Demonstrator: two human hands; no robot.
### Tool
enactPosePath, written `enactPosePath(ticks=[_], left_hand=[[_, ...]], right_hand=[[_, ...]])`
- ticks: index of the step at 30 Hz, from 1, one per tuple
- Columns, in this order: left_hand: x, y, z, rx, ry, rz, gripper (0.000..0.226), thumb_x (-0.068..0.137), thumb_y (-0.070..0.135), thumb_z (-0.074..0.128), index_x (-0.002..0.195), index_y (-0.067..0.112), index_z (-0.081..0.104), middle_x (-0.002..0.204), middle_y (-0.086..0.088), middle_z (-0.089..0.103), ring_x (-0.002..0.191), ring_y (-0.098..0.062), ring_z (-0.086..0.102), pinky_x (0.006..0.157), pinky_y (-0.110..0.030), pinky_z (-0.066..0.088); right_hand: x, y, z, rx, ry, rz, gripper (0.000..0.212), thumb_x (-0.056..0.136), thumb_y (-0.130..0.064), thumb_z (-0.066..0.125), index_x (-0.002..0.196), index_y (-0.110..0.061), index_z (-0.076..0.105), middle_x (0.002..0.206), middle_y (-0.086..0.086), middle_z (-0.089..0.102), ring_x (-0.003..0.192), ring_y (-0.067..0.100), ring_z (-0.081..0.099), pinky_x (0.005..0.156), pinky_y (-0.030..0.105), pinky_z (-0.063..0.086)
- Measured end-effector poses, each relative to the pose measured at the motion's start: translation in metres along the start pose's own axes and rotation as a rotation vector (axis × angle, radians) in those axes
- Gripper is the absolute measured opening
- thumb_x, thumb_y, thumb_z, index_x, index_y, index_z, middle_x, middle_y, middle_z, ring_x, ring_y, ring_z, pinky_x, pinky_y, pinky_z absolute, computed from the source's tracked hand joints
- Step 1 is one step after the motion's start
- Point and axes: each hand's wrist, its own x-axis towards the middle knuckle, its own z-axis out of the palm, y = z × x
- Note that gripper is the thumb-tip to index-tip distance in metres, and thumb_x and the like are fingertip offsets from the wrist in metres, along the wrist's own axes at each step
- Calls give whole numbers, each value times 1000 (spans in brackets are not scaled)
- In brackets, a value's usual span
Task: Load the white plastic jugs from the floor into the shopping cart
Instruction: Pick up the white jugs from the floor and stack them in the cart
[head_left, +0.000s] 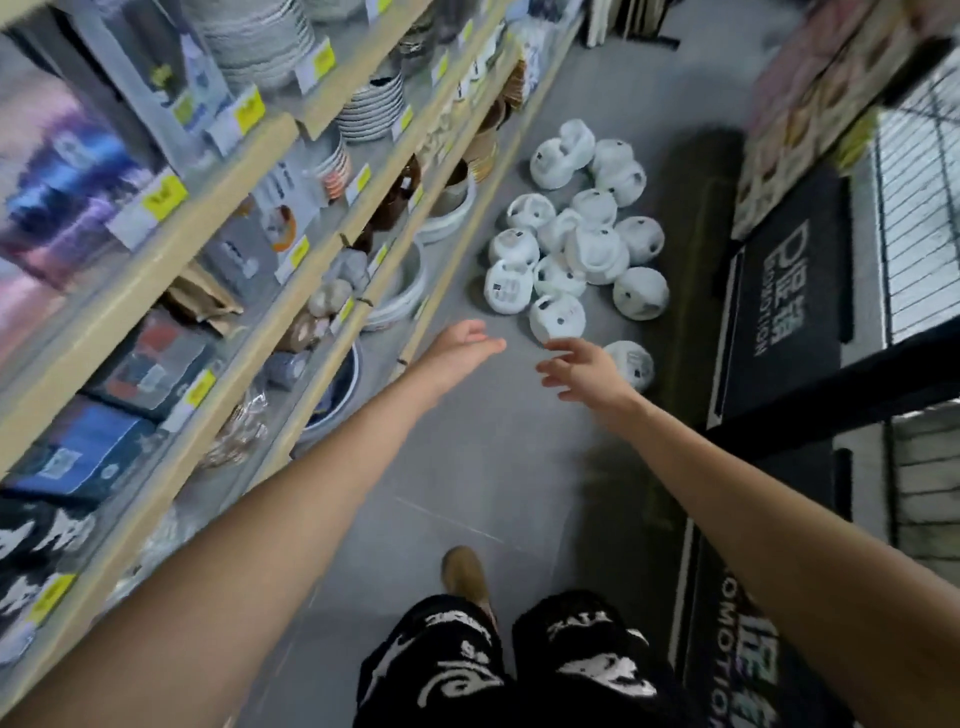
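Note:
Several white plastic jugs (576, 234) lie in a loose heap on the grey floor ahead of me. One jug (557, 318) is the closest of the heap, and another (635, 365) lies apart, just beyond my right hand. My left hand (465, 345) stretches forward with relaxed fingers and holds nothing. My right hand (584, 366) reaches out too, fingers spread, empty, a little short of the nearest jugs. The shopping cart's wire basket (919, 218) and dark frame (841, 384) show at the right edge.
Wooden shelves (270, 291) with bowls, plates and boxed goods run along the left. A black promotion display (789, 301) stands at the right, beside the cart. My legs and a brown shoe (465, 574) are below, on the open grey floor (467, 467).

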Motion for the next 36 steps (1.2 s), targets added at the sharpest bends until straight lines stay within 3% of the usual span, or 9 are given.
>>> enactPosePath(ticks=[7, 11, 14, 18, 21, 25, 30, 36], left_hand=[[83, 72, 52, 93, -180, 21, 52, 93, 25, 59, 141, 12, 42, 139, -2, 50, 124, -16, 51, 91, -24, 35], [132, 105, 95, 155, -247, 30, 50, 92, 28, 59, 138, 14, 44, 138, 1, 51, 124, -16, 50, 92, -28, 36], [173, 129, 132, 209, -276, 33, 29, 91, 29, 59, 119, 22, 54, 126, 1, 53, 117, -15, 51, 92, -32, 37], [230, 162, 186, 216, -289, -37, 57, 91, 29, 59, 143, 15, 39, 145, 0, 45, 129, -16, 45, 100, -31, 35], [269, 185, 229, 197, -277, -86, 59, 92, 28, 59, 144, 13, 36, 147, -3, 43, 131, -18, 44, 97, -29, 35], [317, 211, 282, 136, -244, -141, 60, 94, 22, 58, 146, 9, 33, 149, -9, 39, 134, -21, 41, 101, -27, 33], [372, 206, 324, 28, -186, -189, 59, 92, 19, 61, 145, 13, 36, 149, -7, 39, 134, -18, 40, 98, -21, 32], [461, 154, 356, 28, -171, -282, 61, 91, 22, 62, 146, 16, 35, 148, -4, 40, 133, -16, 40, 94, -18, 30]], right_hand=[[52, -1, -74, 108, 135, 55, 31, 87, -14, 61, 117, -14, 53, 90, 4, 63, 72, 13, 59, 62, 27, 43], [89, 5, -128, 141, 204, 80, 33, 92, -8, 57, 124, -9, 51, 97, 11, 62, 81, 22, 59, 71, 32, 46], [122, 13, -176, 158, 232, 99, 36, 92, -8, 57, 127, -6, 52, 97, 13, 63, 77, 20, 59, 63, 28, 47], [177, 29, -244, 162, 232, 131, 38, 90, -11, 62, 127, -5, 53, 92, 4, 62, 76, 16, 61, 69, 30, 49], [216, 39, -291, 171, 201, 172, 39, 91, -13, 61, 129, -8, 53, 99, 3, 62, 77, 12, 62, 74, 32, 50], [263, 50, -344, 164, 154, 224, 38, 92, -11, 59, 129, -8, 52, 105, 5, 62, 81, 14, 61, 62, 22, 48], [327, 71, -384, 163, 136, 287, 40, 93, -9, 59, 131, -4, 49, 111, 13, 61, 89, 18, 60, 58, 16, 46], [408, 124, -387, 213, 152, 377, 42, 93, -8, 57, 134, -6, 48, 121, 14, 60, 98, 19, 59, 67, 18, 45]])
